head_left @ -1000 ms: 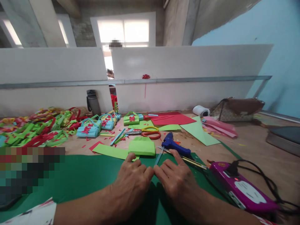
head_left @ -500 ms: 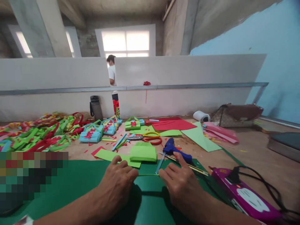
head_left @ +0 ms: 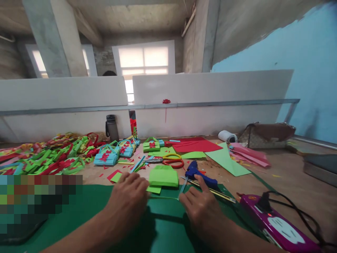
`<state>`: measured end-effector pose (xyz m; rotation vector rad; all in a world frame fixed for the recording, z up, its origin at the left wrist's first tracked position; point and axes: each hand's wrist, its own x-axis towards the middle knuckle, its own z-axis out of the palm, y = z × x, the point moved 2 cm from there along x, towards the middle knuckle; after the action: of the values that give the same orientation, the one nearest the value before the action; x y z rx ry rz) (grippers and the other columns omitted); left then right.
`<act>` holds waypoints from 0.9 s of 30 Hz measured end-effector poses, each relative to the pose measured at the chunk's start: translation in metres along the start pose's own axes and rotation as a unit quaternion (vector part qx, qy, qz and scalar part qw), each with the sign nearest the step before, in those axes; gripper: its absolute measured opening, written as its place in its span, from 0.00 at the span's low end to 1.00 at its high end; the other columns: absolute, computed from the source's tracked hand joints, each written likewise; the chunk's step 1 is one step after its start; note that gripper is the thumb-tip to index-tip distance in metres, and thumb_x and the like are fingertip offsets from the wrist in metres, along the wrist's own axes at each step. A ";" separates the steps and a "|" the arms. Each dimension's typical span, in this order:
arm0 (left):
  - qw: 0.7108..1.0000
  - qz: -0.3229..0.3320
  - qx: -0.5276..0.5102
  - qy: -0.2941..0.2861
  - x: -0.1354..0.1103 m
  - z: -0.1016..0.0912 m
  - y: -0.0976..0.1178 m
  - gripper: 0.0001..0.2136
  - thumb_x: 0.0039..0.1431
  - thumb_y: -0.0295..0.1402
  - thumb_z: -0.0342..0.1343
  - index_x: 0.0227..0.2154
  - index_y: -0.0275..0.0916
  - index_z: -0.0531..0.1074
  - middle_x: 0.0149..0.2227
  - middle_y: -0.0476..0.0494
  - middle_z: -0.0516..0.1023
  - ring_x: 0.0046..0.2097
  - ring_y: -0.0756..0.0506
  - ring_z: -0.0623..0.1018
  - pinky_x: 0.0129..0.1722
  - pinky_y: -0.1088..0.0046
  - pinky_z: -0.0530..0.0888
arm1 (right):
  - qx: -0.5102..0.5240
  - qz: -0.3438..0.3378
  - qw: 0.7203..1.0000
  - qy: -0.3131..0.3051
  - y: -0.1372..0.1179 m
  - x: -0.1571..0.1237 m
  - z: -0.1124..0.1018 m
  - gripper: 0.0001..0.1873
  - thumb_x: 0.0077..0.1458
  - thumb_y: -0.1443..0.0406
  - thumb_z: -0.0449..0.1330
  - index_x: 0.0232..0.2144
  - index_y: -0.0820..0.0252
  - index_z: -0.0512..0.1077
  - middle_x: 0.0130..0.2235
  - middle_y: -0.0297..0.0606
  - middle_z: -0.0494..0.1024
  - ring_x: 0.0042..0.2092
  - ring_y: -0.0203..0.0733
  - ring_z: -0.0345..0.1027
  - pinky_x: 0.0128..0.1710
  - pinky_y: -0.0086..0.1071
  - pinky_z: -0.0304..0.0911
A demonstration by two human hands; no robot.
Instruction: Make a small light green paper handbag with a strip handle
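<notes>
A thin light-green paper strip (head_left: 163, 198) is stretched level between my hands, just above the green mat (head_left: 89, 207). My left hand (head_left: 129, 195) has its fingers curled and pinches the strip's left end. The right end is pinched in my right hand (head_left: 201, 202), whose index finger points up. Just beyond the strip stands a folded light-green paper bag body (head_left: 163, 176), with flat green paper under it. A blue glue gun (head_left: 202, 175) lies past my right hand, a narrow light-blue strip (head_left: 183, 186) beside it. Red-and-yellow-handled scissors (head_left: 171, 160) rest behind the bag body.
Finished blue paper bags (head_left: 105, 158) with red bows stand at the back left, near a heap of colourful bags (head_left: 52, 154). Red paper (head_left: 195, 146) and pale-green paper (head_left: 228, 160) lie behind. A purple power strip (head_left: 276, 221) with cords is at right; a dark bottle (head_left: 112, 128) stands behind.
My left hand has shifted left, and more of the strip shows between the hands. The view has tilted up slightly. The person behind the boards has moved left, mostly out of sight.
</notes>
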<state>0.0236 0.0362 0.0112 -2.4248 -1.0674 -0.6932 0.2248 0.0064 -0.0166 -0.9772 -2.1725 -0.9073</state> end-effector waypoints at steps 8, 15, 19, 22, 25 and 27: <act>0.989 0.117 -0.043 -0.077 0.009 0.028 0.054 0.07 0.54 0.24 0.52 0.22 0.38 0.66 0.19 0.49 0.72 0.23 0.47 0.71 0.36 0.65 0.66 | 0.049 -0.028 0.998 -0.003 -0.019 0.006 -0.011 0.19 0.55 0.77 0.41 0.22 0.61 0.67 0.19 0.33 0.65 0.24 0.39 0.55 0.54 0.51 0.44; 0.994 0.077 -0.051 -0.058 0.009 0.020 0.027 0.11 0.47 0.16 0.47 0.22 0.38 0.68 0.17 0.51 0.72 0.21 0.48 0.70 0.41 0.62 0.64 | 0.031 0.017 0.997 -0.069 -0.007 0.009 -0.013 0.17 0.49 0.79 0.43 0.22 0.61 0.67 0.20 0.34 0.66 0.26 0.40 0.56 0.54 0.54 0.42; 0.996 0.058 -0.039 -0.047 0.008 0.019 0.010 0.14 0.49 0.16 0.44 0.22 0.39 0.70 0.17 0.52 0.72 0.22 0.49 0.69 0.44 0.60 0.61 | 0.022 0.030 0.997 -0.063 0.004 0.008 -0.011 0.16 0.49 0.78 0.44 0.22 0.61 0.67 0.20 0.34 0.66 0.28 0.40 0.57 0.54 0.53 0.42; 0.996 0.051 -0.019 -0.064 0.008 0.018 -0.001 0.14 0.51 0.16 0.43 0.23 0.39 0.70 0.19 0.51 0.73 0.23 0.48 0.70 0.44 0.59 0.61 | 0.017 0.041 0.996 -0.074 0.010 0.008 -0.010 0.14 0.48 0.78 0.46 0.22 0.61 0.67 0.20 0.34 0.67 0.28 0.39 0.57 0.53 0.52 0.43; 0.996 0.051 -0.004 -0.074 0.009 0.017 -0.007 0.15 0.52 0.16 0.43 0.24 0.39 0.70 0.19 0.51 0.74 0.24 0.47 0.71 0.43 0.58 0.61 | 0.011 0.057 0.995 -0.079 0.014 0.008 -0.010 0.14 0.47 0.79 0.46 0.22 0.61 0.67 0.21 0.34 0.68 0.28 0.39 0.58 0.53 0.52 0.43; 0.996 0.048 0.008 -0.073 0.010 0.015 -0.009 0.14 0.53 0.16 0.43 0.24 0.39 0.70 0.19 0.50 0.74 0.25 0.47 0.71 0.43 0.59 0.61 | 0.005 0.062 0.995 -0.073 0.016 0.008 -0.010 0.14 0.46 0.79 0.47 0.22 0.62 0.68 0.21 0.34 0.68 0.28 0.39 0.58 0.53 0.52 0.43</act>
<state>0.0272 0.0558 0.0062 -2.5258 -0.9993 -0.4824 0.2356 0.0097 0.0009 -1.1930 -2.2058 -0.7880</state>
